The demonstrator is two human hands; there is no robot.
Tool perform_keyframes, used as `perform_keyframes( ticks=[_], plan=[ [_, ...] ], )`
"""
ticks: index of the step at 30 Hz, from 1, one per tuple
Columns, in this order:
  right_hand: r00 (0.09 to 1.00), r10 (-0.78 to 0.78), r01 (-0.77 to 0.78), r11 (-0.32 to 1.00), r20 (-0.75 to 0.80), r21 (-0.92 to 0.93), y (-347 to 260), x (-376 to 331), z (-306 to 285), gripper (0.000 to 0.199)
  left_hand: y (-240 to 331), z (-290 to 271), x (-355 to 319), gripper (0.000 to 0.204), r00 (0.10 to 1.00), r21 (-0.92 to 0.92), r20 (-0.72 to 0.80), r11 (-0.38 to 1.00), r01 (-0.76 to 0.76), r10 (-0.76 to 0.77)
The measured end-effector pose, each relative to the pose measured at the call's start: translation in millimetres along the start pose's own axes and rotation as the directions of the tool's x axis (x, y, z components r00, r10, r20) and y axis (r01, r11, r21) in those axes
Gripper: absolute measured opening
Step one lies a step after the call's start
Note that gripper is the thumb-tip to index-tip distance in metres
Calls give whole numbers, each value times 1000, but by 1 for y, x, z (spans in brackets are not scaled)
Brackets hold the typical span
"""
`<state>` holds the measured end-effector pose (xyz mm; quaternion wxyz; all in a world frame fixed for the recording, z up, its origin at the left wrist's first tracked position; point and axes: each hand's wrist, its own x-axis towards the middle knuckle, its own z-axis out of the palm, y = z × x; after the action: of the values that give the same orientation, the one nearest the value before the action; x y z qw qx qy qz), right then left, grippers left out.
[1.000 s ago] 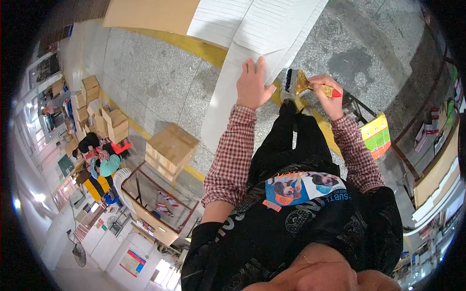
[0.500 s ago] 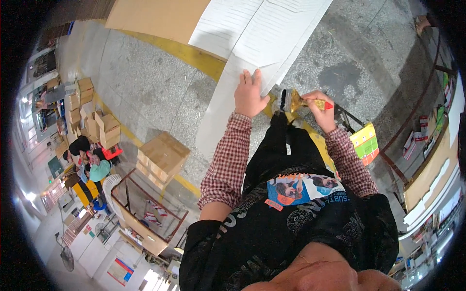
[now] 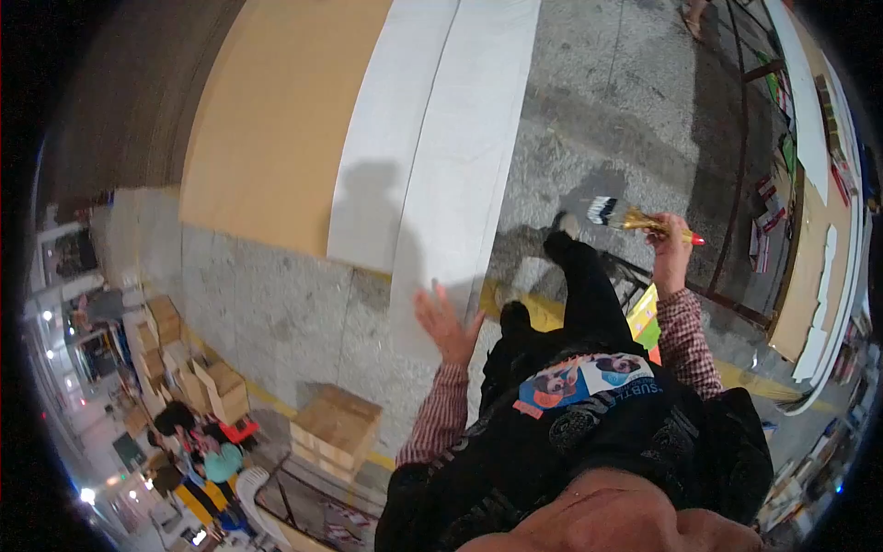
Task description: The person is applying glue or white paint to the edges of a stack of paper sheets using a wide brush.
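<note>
My right hand (image 3: 672, 253) is closed round the handle of a flat paintbrush (image 3: 635, 218), whose dark-and-pale bristles point left over the floor, away from any surface. My left hand (image 3: 448, 328) has its fingers spread, slightly blurred, and holds nothing. It is at the near end of a long white sheet (image 3: 464, 147) with a lengthwise crease; whether it touches the sheet I cannot tell. Under and left of the white sheet is a broad brown cardboard panel (image 3: 276, 129). A shadow falls across the white surface.
Cardboard boxes (image 3: 336, 425) stand on the floor at the left, with people (image 3: 207, 451) beyond them. On the right are a rusty metal frame (image 3: 736, 175) and a long bench (image 3: 798, 276) with white strips. A yellow-green printed piece (image 3: 644, 322) is beside my right leg.
My left hand has come off the white sheet's surface and drawn back, fingers spreading. The brush has moved right, away from the sheet. My view has shifted, showing more of the brown panel.
</note>
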<state>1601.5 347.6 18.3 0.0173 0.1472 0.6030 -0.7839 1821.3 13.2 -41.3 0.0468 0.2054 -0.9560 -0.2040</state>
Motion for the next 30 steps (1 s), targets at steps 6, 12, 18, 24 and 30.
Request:
perform_keyframes(
  ticks=[6, 12, 18, 24, 30],
  plan=[
    [996, -20, 32, 989, -83, 144, -35, 123, -16, 34, 44, -31, 141, 94, 982, 60, -185, 998, -31, 42],
    [993, 116, -114, 907, 19, 405, -86, 282, -5, 27, 220, 4, 323, 84, 980, -218, -197, 974, -65, 22],
    [988, 121, -144, 935, 91, 325, -152, 426, 39, 19, 333, 43, 451, 79, 971, -201, -38, 950, -240, 237],
    [961, 176, -257, 849, 213, 462, -170, 589, 92, 14, 342, 99, 584, 74, 989, -172, -54, 974, -148, 141],
    [913, 267, -385, 814, 309, 435, -191, 761, 148, 17, 374, 133, 788, 71, 991, -206, -120, 975, -84, 60]
  ],
)
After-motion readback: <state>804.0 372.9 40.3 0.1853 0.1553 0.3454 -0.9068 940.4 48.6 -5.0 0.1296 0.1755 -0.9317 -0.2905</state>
